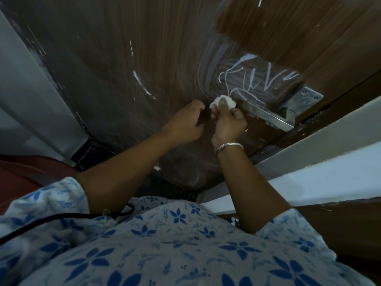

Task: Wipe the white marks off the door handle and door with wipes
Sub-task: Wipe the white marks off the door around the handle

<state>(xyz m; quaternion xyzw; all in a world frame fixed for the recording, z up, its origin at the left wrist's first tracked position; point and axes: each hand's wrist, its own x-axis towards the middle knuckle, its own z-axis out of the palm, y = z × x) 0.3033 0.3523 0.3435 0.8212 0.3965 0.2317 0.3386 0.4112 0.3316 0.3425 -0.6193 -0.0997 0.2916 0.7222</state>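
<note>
Nearest the camera is the person's white top with blue flowers (165, 244). A black cable (61, 218) runs across it from the left edge towards the chest. Both bare forearms reach up and forward from the short sleeves, and a silver bracelet (227, 147) sits on the right wrist.

The left hand (185, 124) is just beside the right one, its fingers curled inward. I cannot tell whether they hold anything. The right hand (228, 122) pinches a crumpled white wipe (223, 101) between thumb and fingertips and holds it up at the door. The wipe is just beside the left end of the door handle (272, 118), though whether it touches the wood I cannot tell.

The handle is a flat metal bar, dulled with pale smears, and it bends back to a screwed plate (309, 97) near the door's edge. Just above the wipe and handle, white marks (257, 79) are scrawled in loops and strokes, with hazy streaks curving to their left. Thinner white scratches (142, 83) lie further left on the brown wood-grain door (103, 48). The upper right part of the door is a cleaner, warmer brown. A pale door frame (319, 137) runs along the right, beside the handle plate.
</note>
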